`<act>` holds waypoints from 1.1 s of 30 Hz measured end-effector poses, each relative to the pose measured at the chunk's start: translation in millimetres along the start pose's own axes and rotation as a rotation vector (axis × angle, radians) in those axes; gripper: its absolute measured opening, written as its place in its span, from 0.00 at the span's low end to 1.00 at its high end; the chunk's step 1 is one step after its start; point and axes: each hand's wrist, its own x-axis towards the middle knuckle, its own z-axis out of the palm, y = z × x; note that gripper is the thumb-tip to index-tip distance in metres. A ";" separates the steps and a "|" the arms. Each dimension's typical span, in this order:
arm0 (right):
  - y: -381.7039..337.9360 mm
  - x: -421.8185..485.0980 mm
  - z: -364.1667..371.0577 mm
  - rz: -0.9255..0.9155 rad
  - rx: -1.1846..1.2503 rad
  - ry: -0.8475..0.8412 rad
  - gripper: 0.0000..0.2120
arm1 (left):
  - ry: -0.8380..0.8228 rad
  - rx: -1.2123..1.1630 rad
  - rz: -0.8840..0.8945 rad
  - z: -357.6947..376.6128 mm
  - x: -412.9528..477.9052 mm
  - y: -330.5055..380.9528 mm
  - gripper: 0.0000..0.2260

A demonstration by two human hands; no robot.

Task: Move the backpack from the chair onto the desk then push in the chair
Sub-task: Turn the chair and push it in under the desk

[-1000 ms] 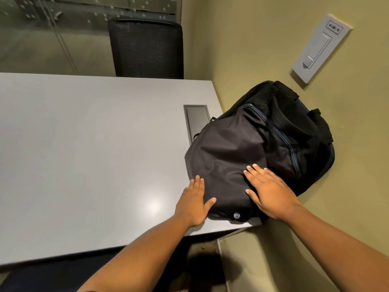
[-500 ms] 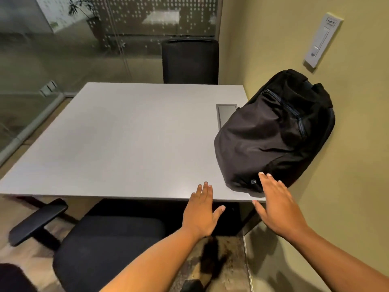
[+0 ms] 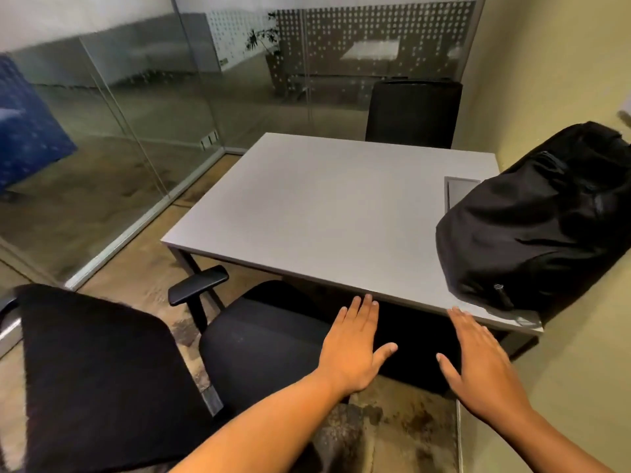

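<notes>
Two risks stand out, both judged from how things lie. At the near left the chair is pulled out and turned at an angle, its backrest nearest the camera, its seat partly under the desk, and one armrest just beside the desk's near-left leg; a straight shove could catch that armrest on the leg or edge. The left hand and right hand hover flat and spread wide, empty, short of the desk's near edge and touching nothing. At the right the backpack lies on the desk's near-right corner against the wall, its lower end close to the near edge, so a jolt might slide it off. It looks black, soft and slumped, zips closed.
</notes>
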 end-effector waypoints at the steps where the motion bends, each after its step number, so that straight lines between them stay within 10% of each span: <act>1: -5.9 -2.5 3.4 -0.012 0.001 -0.014 0.39 | 0.005 -0.005 -0.015 -3.4 -8.8 -6.4 0.35; 33: -376.2 -66.4 102.0 -0.092 0.180 -0.105 0.35 | 0.107 0.229 -0.074 -168.6 -287.9 -304.1 0.36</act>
